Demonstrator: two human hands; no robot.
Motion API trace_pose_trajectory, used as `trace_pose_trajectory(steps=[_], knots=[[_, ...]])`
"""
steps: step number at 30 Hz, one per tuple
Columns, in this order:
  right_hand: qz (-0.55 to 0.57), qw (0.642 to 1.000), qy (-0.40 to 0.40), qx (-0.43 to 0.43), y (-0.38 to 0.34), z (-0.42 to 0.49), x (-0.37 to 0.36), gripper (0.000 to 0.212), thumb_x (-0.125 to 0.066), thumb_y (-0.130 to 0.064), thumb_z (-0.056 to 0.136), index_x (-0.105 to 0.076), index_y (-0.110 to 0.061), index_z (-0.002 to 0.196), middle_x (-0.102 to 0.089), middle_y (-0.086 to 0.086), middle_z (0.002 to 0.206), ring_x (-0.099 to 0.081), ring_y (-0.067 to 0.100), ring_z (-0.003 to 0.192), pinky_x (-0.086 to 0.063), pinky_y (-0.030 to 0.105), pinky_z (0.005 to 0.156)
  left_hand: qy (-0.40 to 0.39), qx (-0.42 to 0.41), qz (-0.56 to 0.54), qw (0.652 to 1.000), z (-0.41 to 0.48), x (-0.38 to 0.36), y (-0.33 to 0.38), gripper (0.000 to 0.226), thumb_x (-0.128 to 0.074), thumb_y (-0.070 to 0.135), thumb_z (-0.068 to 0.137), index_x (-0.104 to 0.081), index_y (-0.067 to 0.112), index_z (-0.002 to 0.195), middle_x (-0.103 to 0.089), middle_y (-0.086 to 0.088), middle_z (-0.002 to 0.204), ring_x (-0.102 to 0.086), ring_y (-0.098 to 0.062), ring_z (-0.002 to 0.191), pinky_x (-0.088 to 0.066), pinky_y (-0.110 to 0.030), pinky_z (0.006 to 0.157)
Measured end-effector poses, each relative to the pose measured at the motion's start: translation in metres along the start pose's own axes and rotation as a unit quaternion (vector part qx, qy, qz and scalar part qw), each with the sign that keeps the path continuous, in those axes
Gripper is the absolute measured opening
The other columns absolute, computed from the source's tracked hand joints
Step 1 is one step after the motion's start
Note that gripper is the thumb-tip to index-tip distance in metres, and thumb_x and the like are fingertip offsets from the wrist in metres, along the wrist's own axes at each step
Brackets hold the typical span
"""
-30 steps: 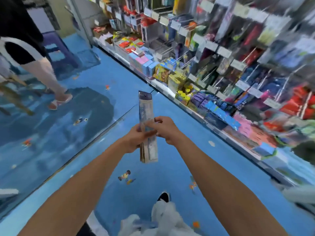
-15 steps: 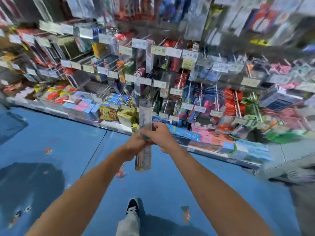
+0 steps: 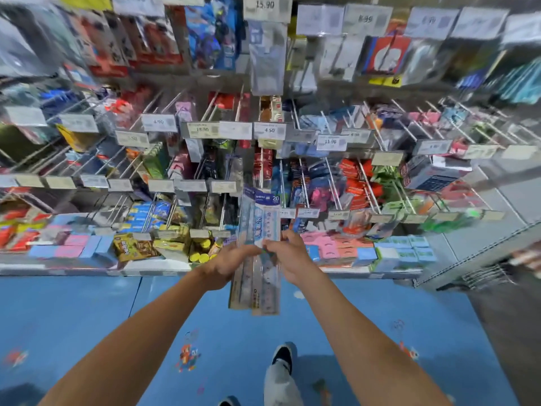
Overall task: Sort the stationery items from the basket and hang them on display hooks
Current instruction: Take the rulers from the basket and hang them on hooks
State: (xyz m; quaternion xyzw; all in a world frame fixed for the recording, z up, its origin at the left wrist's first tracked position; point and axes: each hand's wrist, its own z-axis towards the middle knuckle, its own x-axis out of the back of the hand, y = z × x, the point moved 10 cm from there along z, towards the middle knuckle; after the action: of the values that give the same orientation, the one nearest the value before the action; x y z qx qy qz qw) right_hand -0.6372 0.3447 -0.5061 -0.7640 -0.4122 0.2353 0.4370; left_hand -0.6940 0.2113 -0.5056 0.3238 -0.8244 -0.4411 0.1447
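Head view: your left hand [image 3: 231,260] and right hand [image 3: 292,256] both pinch the ruler packs [image 3: 257,230] mid-length, upright before the lower display hooks [image 3: 304,183]. Probably light, stiff, slick-filmed (may fan apart); grip near the header.

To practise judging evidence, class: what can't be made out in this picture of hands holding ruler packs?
- Head view: the number of ruler packs is unclear. They overlap, and the left hand and right hand cover their middle.
- Head view: the left price tags are unreadable, blurred by motion.
- Head view: the small print on the packs is too blurred to read.
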Motion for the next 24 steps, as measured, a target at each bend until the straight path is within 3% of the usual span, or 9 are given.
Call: trace_pose_trajectory(steps=[3, 5, 8, 11, 13, 15, 19, 22, 24], knots=[[0.003, 1.000, -0.004, 0.006, -0.018, 0.036, 0.025, 0.029, -0.075, -0.008, 0.089, -0.050, -0.015, 0.101, -0.061, 0.001, 0.090, -0.062, 0.011, 0.073, -0.052, 0.026, 0.066, 0.012, 0.016, -0.004, 1.000, 0.040, -0.008, 0.023, 0.051, -0.058, 0.035, 0.094, -0.062, 0.000, 0.131, -0.069, -0.027, 0.115, -0.066, -0.036, 0.101, -0.053, -0.052, 0.091], [-0.009, 1.000, -0.007, 0.007, -0.030, 0.062, 0.043, 0.025, -0.071, -0.004, 0.090, -0.051, -0.010, 0.105, -0.062, 0.010, 0.098, -0.060, 0.016, 0.080, -0.054, 0.034, 0.078, 0.037, 0.014, -0.011, 0.999, 0.067, -0.011, 0.042, 0.051, -0.055, 0.033, 0.099, -0.057, -0.004, 0.135, -0.064, -0.036, 0.120, -0.067, -0.039, 0.101, -0.053, -0.051, 0.094], [-0.028, 0.999, -0.012, 0.015, -0.047, 0.094, 0.067, 0.037, -0.068, -0.004, 0.091, -0.057, -0.003, 0.126, -0.064, 0.022, 0.124, -0.063, 0.028, 0.107, -0.051, 0.037, 0.088, 0.071, 0.001, -0.023, 0.997, 0.097, -0.012, 0.062, 0.042, -0.063, 0.040, 0.091, -0.065, 0.009, 0.120, -0.069, -0.014, 0.115, -0.071, -0.021, 0.090, -0.059, -0.034, 0.077], [-0.017, 1.000, -0.002, 0.004, -0.050, 0.117, 0.084, 0.057, -0.070, -0.011, 0.093, -0.047, -0.003, 0.144, -0.054, 0.011, 0.138, -0.054, 0.029, 0.129, -0.046, 0.044, 0.110, 0.095, 0.018, -0.017, 0.995, 0.121, -0.004, 0.070, 0.037, -0.065, 0.037, 0.092, -0.068, 0.010, 0.117, -0.069, -0.019, 0.125, -0.070, -0.032, 0.105, -0.057, -0.049, 0.095], [-0.018, 1.000, 0.004, 0.011, -0.057, 0.133, 0.094, 0.046, -0.072, -0.014, 0.093, -0.053, -0.004, 0.134, -0.053, 0.007, 0.125, -0.054, 0.022, 0.117, -0.046, 0.033, 0.100, 0.123, -0.006, -0.002, 0.992, 0.141, 0.006, 0.086, 0.056, -0.068, 0.040, 0.091, -0.064, 0.001, 0.130, -0.065, -0.022, 0.133, -0.062, -0.040, 0.122, -0.048, -0.054, 0.108], [-0.021, 0.999, 0.005, 0.031, -0.066, 0.150, 0.103, 0.036, -0.072, -0.013, 0.093, -0.056, -0.003, 0.123, -0.056, 0.007, 0.122, -0.056, 0.022, 0.111, -0.046, 0.033, 0.096, 0.119, -0.027, 0.029, 0.992, 0.159, 0.009, 0.103, 0.068, -0.071, 0.049, 0.077, -0.066, -0.004, 0.120, -0.068, -0.020, 0.114, -0.066, -0.033, 0.106, -0.051, -0.042, 0.097], [0.010, 0.996, 0.025, 0.090, -0.077, 0.187, 0.111, 0.050, -0.071, -0.008, 0.093, -0.052, 0.007, 0.137, -0.062, 0.029, 0.127, -0.060, 0.043, 0.119, -0.046, 0.050, 0.109, 0.076, -0.075, 0.081, 0.991, 0.200, 0.020, 0.117, 0.016, -0.063, 0.011, 0.101, -0.067, 0.004, 0.087, -0.069, -0.016, 0.086, -0.071, -0.011, 0.062, -0.056, -0.023, 0.060], [0.068, 0.984, 0.016, 0.163, -0.083, 0.222, 0.108, 0.022, -0.070, 0.000, 0.092, -0.069, -0.008, 0.113, -0.076, 0.013, 0.108, -0.070, 0.030, 0.103, -0.055, 0.040, 0.093, -0.001, -0.155, 0.129, 0.979, 0.229, 0.013, 0.125, 0.016, -0.063, 0.013, 0.096, -0.068, -0.001, 0.091, -0.071, -0.013, 0.092, -0.069, -0.023, 0.077, -0.054, -0.033, 0.072], [0.088, 0.972, -0.001, 0.220, -0.087, 0.244, 0.103, 0.020, -0.074, -0.004, 0.087, -0.071, -0.014, 0.104, -0.078, 0.005, 0.102, -0.072, 0.023, 0.098, -0.056, 0.041, 0.092, 0.006, -0.205, 0.156, 0.966, 0.242, 0.017, 0.128, 0.012, -0.067, 0.019, 0.091, -0.076, 0.023, 0.084, -0.073, 0.015, 0.082, -0.069, -0.007, 0.082, -0.054, -0.028, 0.075]])
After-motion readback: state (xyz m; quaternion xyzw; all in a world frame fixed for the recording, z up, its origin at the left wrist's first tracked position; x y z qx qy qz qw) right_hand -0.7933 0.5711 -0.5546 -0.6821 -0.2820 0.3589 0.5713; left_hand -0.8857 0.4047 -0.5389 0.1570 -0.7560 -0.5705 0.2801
